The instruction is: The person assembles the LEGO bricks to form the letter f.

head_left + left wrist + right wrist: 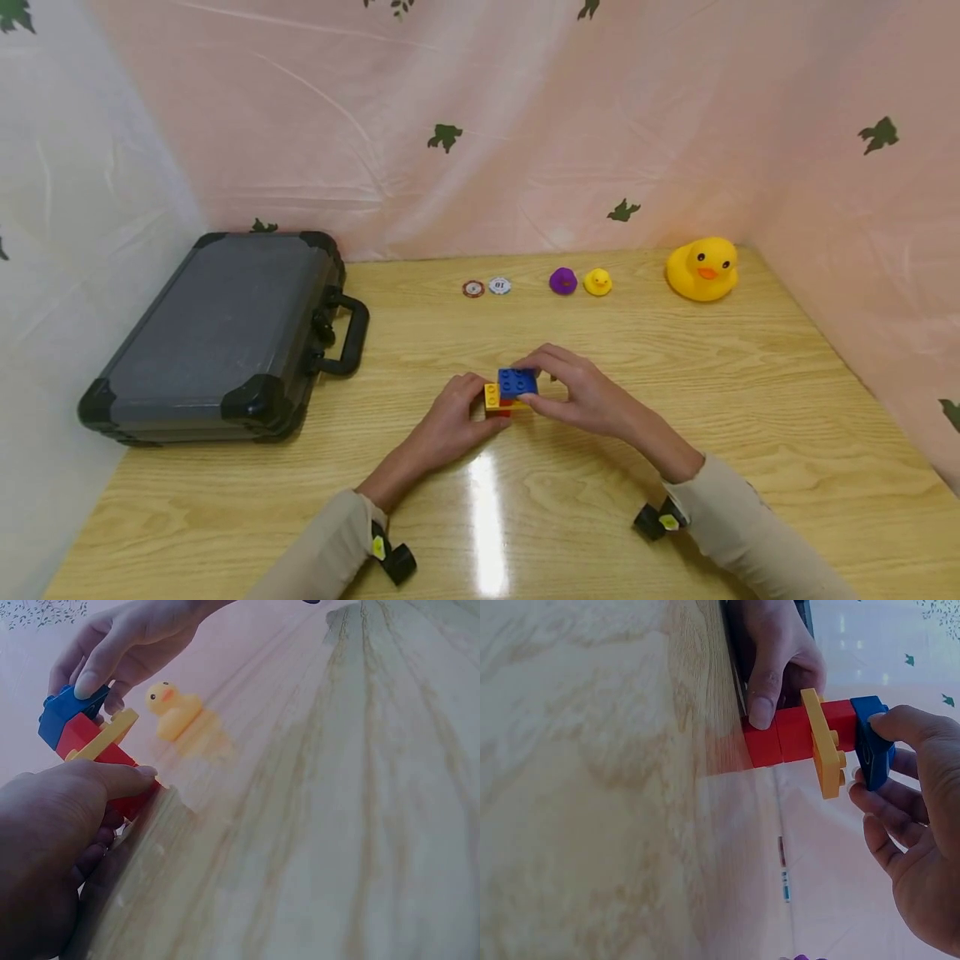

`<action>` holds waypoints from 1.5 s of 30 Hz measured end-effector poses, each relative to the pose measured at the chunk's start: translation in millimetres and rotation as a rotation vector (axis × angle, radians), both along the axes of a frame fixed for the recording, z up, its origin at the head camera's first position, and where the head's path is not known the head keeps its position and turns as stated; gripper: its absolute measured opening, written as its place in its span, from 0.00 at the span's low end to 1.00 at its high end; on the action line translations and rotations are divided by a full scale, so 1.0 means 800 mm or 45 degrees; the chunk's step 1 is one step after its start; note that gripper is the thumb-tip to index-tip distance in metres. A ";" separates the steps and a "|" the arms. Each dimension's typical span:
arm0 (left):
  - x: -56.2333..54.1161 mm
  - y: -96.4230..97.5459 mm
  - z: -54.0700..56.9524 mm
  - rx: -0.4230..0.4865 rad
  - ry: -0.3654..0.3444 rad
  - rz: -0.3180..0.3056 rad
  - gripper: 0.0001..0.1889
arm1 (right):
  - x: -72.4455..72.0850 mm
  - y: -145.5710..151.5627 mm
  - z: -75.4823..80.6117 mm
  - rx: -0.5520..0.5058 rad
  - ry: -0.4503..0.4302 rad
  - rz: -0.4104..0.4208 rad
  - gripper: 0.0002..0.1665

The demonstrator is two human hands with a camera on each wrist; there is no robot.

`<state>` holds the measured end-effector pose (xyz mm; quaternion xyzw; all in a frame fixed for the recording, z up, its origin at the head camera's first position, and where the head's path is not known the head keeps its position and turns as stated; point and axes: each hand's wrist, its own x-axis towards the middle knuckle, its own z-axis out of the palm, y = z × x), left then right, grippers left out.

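Observation:
A small stack of toy building bricks stands on the wooden table. At its base are red bricks [793,735], then a thin yellow plate [826,761] that juts out sideways, then another red brick [842,715]. A blue brick [517,382] with studs sits at the top, overhanging to one side and looking slightly tilted in the right wrist view. My left hand [450,425] grips the lowest red part, thumb on the near side. With thumb and fingers my right hand [592,400] pinches the blue brick. Whether the blue brick is fully pressed down I cannot tell.
A grey case [217,325] with a black handle [354,335] lies at the left. Along the back are a red chip [473,288], a white chip [499,286], a purple duck [563,281], a small yellow duck [597,282] and a large yellow duck [702,271].

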<state>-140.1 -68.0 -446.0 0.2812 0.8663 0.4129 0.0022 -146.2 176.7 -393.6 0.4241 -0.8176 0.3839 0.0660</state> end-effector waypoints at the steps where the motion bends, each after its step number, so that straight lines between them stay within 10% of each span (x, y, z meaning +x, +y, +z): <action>1: 0.000 0.000 0.000 0.000 0.003 0.000 0.20 | 0.000 0.000 -0.001 -0.003 -0.005 -0.005 0.22; 45: 0.002 -0.003 0.005 0.016 -0.040 -0.016 0.21 | -0.001 0.017 -0.037 -0.101 -0.373 -0.066 0.19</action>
